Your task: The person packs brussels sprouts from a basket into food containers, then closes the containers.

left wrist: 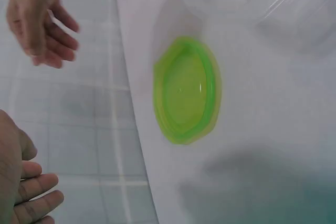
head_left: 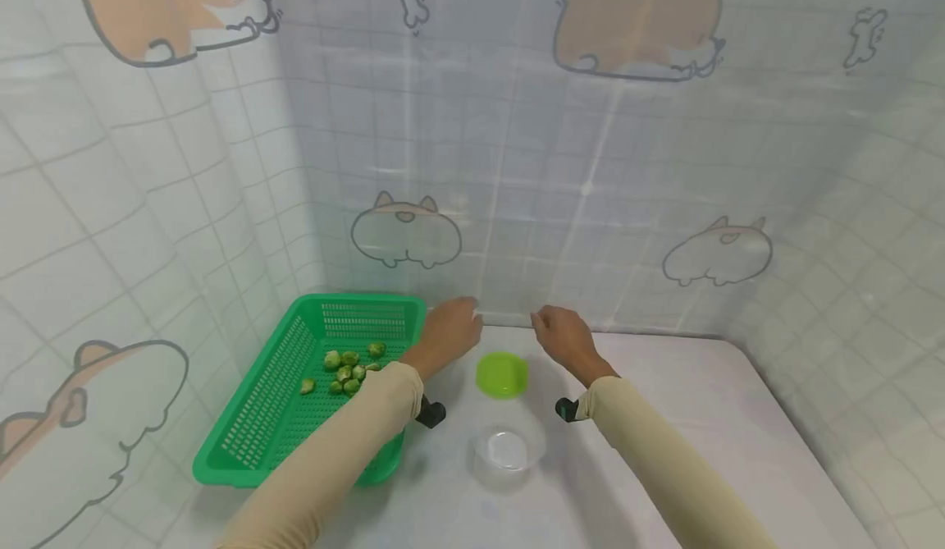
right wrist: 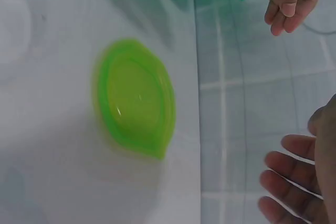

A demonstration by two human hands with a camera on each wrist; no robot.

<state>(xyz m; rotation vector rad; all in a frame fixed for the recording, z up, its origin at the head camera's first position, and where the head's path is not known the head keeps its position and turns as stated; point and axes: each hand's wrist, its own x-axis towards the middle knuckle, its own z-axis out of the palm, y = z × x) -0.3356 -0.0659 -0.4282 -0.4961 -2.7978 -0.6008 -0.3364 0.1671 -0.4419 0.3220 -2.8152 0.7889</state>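
Note:
My left hand (head_left: 452, 329) hovers beyond the basket's right edge, holding nothing, its fingers loosely bent in the left wrist view. Across from it, my right hand (head_left: 564, 336) is also in the air with nothing in it; its fingers (right wrist: 289, 174) are spread and relaxed in the right wrist view. Between and below both hands, a bright green lid (head_left: 502, 375) lies flat on the white table, touched by neither. Nearer to me stands a clear round bowl (head_left: 508, 450), its inside showing no contents.
A green slotted basket (head_left: 254, 418) at the left holds several Brussels sprouts (head_left: 344, 373); my left forearm passes over its right side. The white table (head_left: 701, 418) meets a tiled-pattern curtain (head_left: 517, 163) with dog drawings at its back edge.

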